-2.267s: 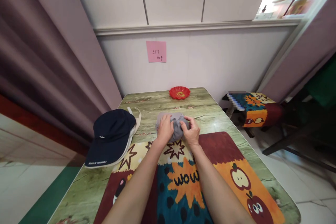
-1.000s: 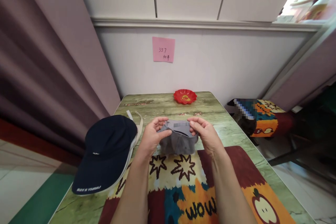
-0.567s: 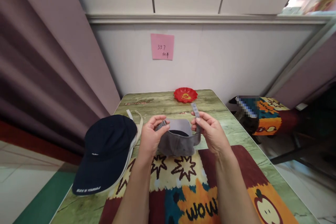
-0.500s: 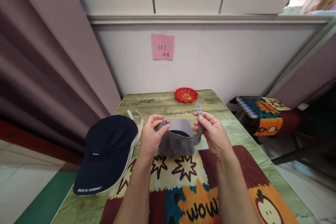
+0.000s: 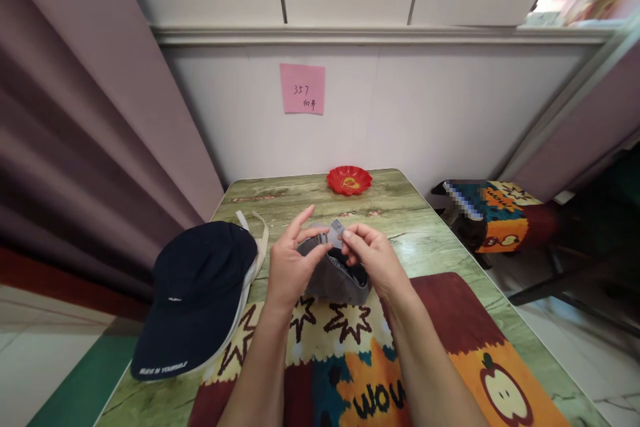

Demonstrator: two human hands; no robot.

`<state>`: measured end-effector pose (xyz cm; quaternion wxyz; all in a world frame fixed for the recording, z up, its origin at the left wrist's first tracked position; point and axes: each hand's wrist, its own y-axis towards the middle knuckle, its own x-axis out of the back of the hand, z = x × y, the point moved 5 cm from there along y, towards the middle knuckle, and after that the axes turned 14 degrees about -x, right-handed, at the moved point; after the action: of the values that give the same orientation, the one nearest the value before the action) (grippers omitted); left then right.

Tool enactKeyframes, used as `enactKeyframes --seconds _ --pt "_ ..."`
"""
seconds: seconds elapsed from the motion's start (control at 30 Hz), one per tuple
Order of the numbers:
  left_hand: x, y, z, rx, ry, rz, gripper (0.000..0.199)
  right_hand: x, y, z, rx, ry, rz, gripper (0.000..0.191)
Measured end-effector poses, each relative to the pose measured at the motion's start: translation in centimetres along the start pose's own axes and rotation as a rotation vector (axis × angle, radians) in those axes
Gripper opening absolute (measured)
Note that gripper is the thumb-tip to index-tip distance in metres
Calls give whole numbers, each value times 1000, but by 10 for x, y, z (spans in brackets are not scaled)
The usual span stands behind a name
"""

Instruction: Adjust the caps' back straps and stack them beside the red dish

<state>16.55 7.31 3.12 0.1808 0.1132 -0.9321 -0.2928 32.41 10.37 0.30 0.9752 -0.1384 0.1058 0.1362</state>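
A grey cap [image 5: 336,282] rests on the patterned mat [image 5: 350,320], its opening facing up and its back strap undone. My left hand [image 5: 295,257] pinches the strap's metal buckle [image 5: 323,238] between thumb and a finger, with another finger raised. Between the thumb and fingers of my right hand [image 5: 373,257] is the loose end of the strap [image 5: 337,227]. This end stands close to the buckle, just to its right; whether they touch I cannot tell. The brim is mostly hidden behind my hands.
To the left lies a navy cap [image 5: 200,287] with a pale strap, over the table's edge. A red scalloped dish [image 5: 349,180] stands at the back of the wooden table [image 5: 280,197]. Behind it, a pink note [image 5: 303,89] is stuck on the white wall. A stool [image 5: 505,213] stands at right.
My right hand has moved left, bringing the strap's free end from well apart to close beside the buckle. My left hand has lifted a finger while keeping its pinch.
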Motion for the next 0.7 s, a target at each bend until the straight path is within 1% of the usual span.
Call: enactKeyframes --seconds 0.13,0.27,0.33,0.43,0.47,0.57,0.7 --pt "-4 -2 -3 -55 153 64 69 -10 3 -5 -14 -50 27 31" --pt "-7 -2 -1 -103 188 121 69 -9 3 -3 4 -93 -34 29" --pt "-8 -1 -2 -147 217 152 59 -6 2 -1 9 -99 -82 28" --pt "-6 2 -6 -254 291 174 28 -3 2 1 10 -79 -118 28" --pt "-5 2 -8 -293 315 174 22 -3 2 1 14 -70 -120 28" --pt "-5 3 -13 -389 369 174 18 -3 0 3 28 -59 -117 28" --pt "-6 2 -19 -453 390 159 19 -5 -2 4 18 -49 -104 30"
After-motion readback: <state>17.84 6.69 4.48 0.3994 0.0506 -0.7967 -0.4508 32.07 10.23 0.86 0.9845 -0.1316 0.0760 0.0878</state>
